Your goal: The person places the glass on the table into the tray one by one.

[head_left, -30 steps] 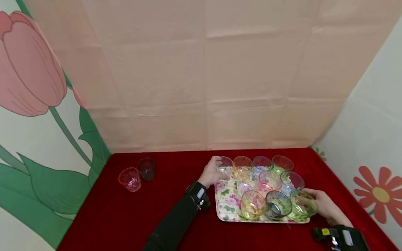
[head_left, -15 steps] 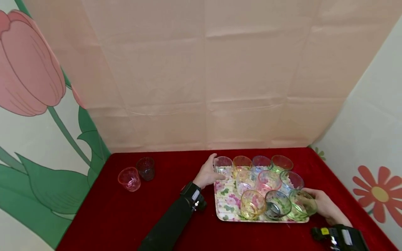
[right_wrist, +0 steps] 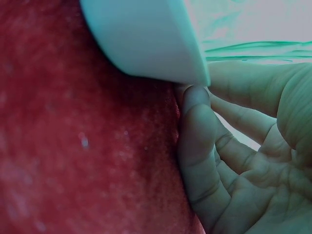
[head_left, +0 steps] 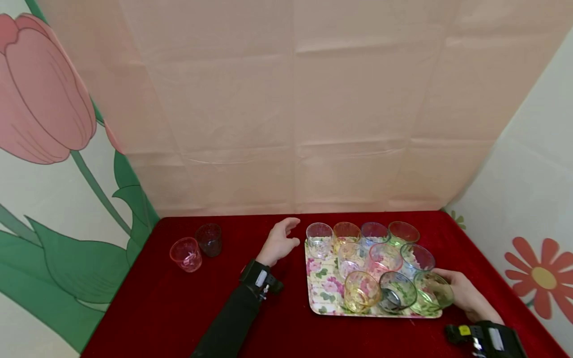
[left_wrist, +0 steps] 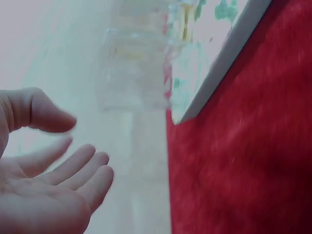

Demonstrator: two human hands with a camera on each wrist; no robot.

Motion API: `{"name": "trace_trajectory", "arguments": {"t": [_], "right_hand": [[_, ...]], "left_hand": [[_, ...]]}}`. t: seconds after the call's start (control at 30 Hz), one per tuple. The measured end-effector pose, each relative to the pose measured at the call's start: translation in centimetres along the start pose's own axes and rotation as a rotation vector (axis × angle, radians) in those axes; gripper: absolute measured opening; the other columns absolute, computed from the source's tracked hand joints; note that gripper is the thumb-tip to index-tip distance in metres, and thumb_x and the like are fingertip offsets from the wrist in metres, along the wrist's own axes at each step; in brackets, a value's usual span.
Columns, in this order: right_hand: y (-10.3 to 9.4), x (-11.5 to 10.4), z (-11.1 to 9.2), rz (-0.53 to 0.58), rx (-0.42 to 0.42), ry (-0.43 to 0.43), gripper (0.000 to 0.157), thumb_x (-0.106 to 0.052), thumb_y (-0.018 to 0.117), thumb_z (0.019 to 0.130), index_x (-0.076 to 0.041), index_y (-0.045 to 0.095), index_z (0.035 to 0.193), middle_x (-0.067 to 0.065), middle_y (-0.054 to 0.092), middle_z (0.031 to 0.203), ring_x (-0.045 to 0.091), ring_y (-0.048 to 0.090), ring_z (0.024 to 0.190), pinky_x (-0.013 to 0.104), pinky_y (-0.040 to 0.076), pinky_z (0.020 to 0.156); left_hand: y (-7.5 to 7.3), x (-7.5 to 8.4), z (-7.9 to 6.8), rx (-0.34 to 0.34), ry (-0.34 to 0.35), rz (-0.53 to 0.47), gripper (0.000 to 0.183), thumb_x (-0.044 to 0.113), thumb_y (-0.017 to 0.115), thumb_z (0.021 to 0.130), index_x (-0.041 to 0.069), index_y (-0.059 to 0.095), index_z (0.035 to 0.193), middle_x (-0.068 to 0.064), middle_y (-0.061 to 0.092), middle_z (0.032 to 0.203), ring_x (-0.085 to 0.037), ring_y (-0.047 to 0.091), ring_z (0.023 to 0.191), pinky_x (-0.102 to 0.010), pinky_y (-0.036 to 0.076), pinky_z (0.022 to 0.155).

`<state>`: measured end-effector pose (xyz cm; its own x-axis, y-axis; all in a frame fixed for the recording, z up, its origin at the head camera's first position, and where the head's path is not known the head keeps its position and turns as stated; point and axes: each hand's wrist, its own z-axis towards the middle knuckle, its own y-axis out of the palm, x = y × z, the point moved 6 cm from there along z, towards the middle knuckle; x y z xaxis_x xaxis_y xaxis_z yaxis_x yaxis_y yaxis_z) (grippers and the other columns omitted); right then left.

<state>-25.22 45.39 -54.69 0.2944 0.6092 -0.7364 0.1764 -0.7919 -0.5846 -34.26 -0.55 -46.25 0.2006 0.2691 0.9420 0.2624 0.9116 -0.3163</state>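
A floral tray [head_left: 323, 288] carries several coloured drinking glasses in rows. My left hand [head_left: 278, 242] is in the air left of the tray, fingers loosely bent with nothing between them. Closest to it is a clear glass [head_left: 320, 241] at the tray's back left corner; the left wrist view shows a gap between the fingertips [left_wrist: 102, 178] and that glass. At the tray's right edge, my right hand [head_left: 465, 293] grips the rim beside a green glass [head_left: 433, 294]. In the right wrist view, its fingers [right_wrist: 197, 141] curl below the tray's white rim, with the thumb alongside.
A pink glass [head_left: 185, 255] and a dark glass [head_left: 209, 240] stand together on the left of the red cloth [head_left: 147, 308]. A yellow glass [head_left: 361, 292] and a grey glass [head_left: 397, 293] are near the tray's front edge. A beige backdrop [head_left: 291, 124] hangs behind.
My left hand has let go of the clear glass at the back left corner and drawn away to the left. The right hand and the tray have stayed in place.
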Motion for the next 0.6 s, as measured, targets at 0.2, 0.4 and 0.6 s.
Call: {"name": "trace_trajectory", "arguments": {"t": [0.2, 0.4, 0.6], "right_hand": [[0.0, 0.0, 0.1, -0.005, -0.004, 0.009, 0.062, -0.032, 0.071, 0.096, 0.013, 0.054, 0.135, 0.014, 0.068, 0.110, 0.024, 0.055, 0.094, 0.034, 0.052, 0.072], [0.0, -0.2, 0.0, -0.008, -0.005, 0.008, 0.063, -0.032, 0.071, 0.096, 0.013, 0.052, 0.137, 0.017, 0.068, 0.113, 0.026, 0.054, 0.097, 0.034, 0.051, 0.073], [0.1, -0.1, 0.0, -0.010, -0.010, 0.000, 0.064, -0.032, 0.070, 0.097, 0.013, 0.051, 0.137, 0.016, 0.067, 0.114, 0.023, 0.054, 0.096, 0.034, 0.052, 0.073]], "left_hand": [[-2.3, 0.3, -1.0, -0.007, -0.021, 0.186, 0.045, 0.004, 0.067, 0.095, 0.001, 0.058, 0.139, -0.016, 0.059, 0.140, -0.036, 0.052, 0.131, -0.052, 0.044, 0.107], [-4.1, -0.1, -1.5, -0.007, -0.029, 0.294, 0.043, 0.011, 0.071, 0.096, 0.000, 0.060, 0.136, -0.018, 0.061, 0.136, -0.041, 0.054, 0.128, -0.052, 0.046, 0.105], [-6.0, -0.6, -2.2, 0.036, -0.021, 0.317, 0.044, 0.014, 0.072, 0.095, 0.000, 0.061, 0.135, -0.018, 0.061, 0.136, -0.041, 0.055, 0.126, -0.052, 0.046, 0.103]]}}
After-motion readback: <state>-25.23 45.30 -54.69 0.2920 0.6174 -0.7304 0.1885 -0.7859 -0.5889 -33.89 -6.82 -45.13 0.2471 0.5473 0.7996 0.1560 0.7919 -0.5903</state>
